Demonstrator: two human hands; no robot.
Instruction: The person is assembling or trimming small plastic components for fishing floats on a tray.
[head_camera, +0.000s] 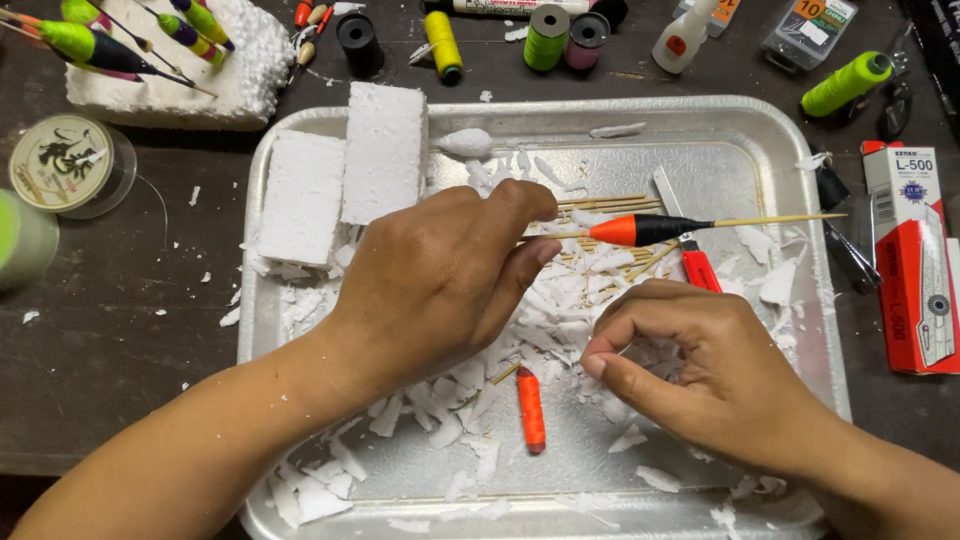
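My left hand (440, 270) hovers over a metal tray (780, 130) and pinches the thin stick end of an orange-and-black fishing float (650, 230), which points right, level above the tray. My right hand (710, 370) is curled below it, fingertips pinched together, probably on a fine thread that I cannot make out. A small orange thread spool (530, 408) lies on the tray between my wrists. Two white foam blocks (345, 170) sit at the tray's upper left. White foam shavings (560, 320) and thin wooden sticks (610, 205) litter the tray.
A red-handled cutter (690, 255) lies under the float. On the dark table: a red-and-white cutter box (915, 260) at right, thread spools (545, 38) along the top, a foam block (190, 70) stuck with finished floats, a line reel (62, 162) at left.
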